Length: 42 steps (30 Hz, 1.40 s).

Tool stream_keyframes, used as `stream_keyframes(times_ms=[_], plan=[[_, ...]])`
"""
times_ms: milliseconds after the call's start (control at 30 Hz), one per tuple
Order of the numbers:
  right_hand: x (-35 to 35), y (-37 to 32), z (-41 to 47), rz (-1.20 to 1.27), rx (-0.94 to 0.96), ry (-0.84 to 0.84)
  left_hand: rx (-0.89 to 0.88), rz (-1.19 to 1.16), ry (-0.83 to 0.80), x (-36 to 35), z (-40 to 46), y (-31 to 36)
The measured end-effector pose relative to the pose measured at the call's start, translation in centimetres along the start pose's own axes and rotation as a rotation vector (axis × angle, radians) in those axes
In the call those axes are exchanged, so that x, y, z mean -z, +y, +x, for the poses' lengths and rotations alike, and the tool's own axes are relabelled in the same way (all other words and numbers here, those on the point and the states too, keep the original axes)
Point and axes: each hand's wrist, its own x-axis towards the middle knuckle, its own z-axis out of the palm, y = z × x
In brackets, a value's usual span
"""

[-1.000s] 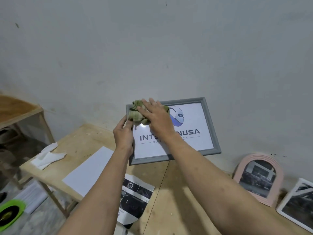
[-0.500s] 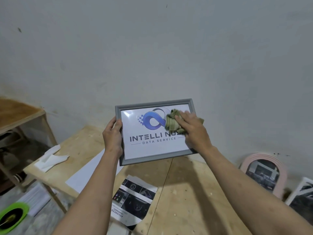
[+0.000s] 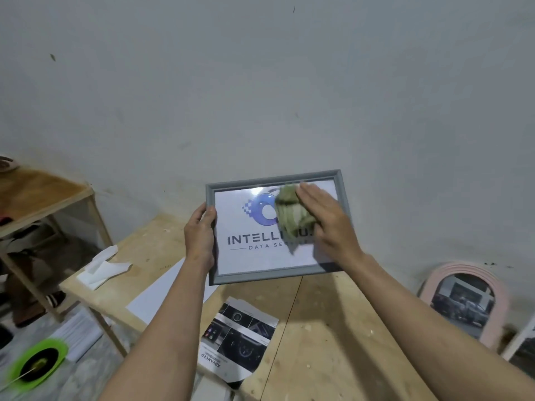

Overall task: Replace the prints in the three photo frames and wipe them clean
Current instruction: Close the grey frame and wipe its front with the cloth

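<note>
Hands first: left hand (image 3: pixel 200 235) is up in front of the wall, gripping the left edge of the grey frame (image 3: pixel 278 277), thumb curled over the front rail and the other fingers hidden behind it. Right hand (image 3: pixel 328 219) lies flat on the glass with fingers straight and close together, pressing a crumpled green cloth (image 3: pixel 291 215) against the upper right part of the print. So the frame is held in the air above the table (image 3: pixel 333 328), tilted a bit so its right side sits higher, not touching the wood at all. Print inside is white with a blue ring logo and dark lettering, partly covered by the cloth and hand; there's a glare patch near the top. Down on the table, a white sheet (image 3: pixel 162 296) lies under the left forearm and a dark printed photo (image 3: pixel 238 334) hangs over the near edge. Far left corner has a crumpled tissue (image 3: pixel 101 267). On the right, a pink arched frame (image 3: pixel 466 302) leans on the wall, with a white frame (image 3: pixel 521 342) just beside it at the picture's edge. Bare wood shows between the photo and the pink frame.
</note>
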Motion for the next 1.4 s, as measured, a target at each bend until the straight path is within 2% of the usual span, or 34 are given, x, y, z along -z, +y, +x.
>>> stream_keyframes(times_ms=[67,200,267,333,467,567,633,700,767,833,933,1033,1233,1333,1400], plan=[[-0.9,-1.7,4.0,-0.015,0.022,0.019,0.043,-0.007,-0.059,-1.2,-0.8,-0.6],[-5.2,-3.7,5.5,-0.15,0.179,-0.21,0.194,-0.158,-0.183,-3.3,-2.6,0.2],[-6.6,-5.0,3.2,-0.144,0.237,-0.288,0.252,-0.209,-0.157,-3.1,-2.4,0.8],[-7.0,-6.0,0.6,-0.072,0.235,-0.393,0.294,-0.139,-0.14,-2.4,-2.0,1.1],[-7.5,-5.6,-3.4,0.054,0.238,-0.649,0.171,0.128,-0.031,-0.8,-0.6,0.0],[-7.1,-5.1,-4.7,0.175,0.154,-0.813,0.159,0.093,0.04,0.1,0.0,-1.0],[-6.2,-4.9,-3.9,0.27,0.019,-0.798,0.149,0.084,0.079,0.3,-0.2,-0.8],[-5.4,-4.6,-1.4,0.367,-0.109,-0.654,0.089,0.12,0.087,0.6,0.2,-1.0],[-4.9,-3.8,2.4,0.357,-0.121,-0.425,0.039,0.153,0.075,0.6,0.3,-1.1],[-5.0,-2.6,6.1,0.226,-0.074,-0.305,0.029,0.156,0.076,0.6,0.4,-1.4],[-6.8,-0.2,7.4,0.053,0.065,-0.437,0.011,0.129,0.099,0.6,1.0,-2.0],[-10.2,1.7,3.3,0.052,0.127,-0.489,0.048,0.078,0.172,1.3,2.4,-2.6],[-14.6,3.1,-4.0,0.31,-0.06,-0.707,0.06,0.111,0.302,2.9,5.0,-5.3],[-15.6,3.8,-4.2,0.505,-0.295,-0.826,0.079,0.138,0.362,3.5,6.5,-7.0],[-15.8,4.5,-3.2,0.635,-0.473,-0.794,0.108,0.174,0.362,3.8,7.4,-8.0]])
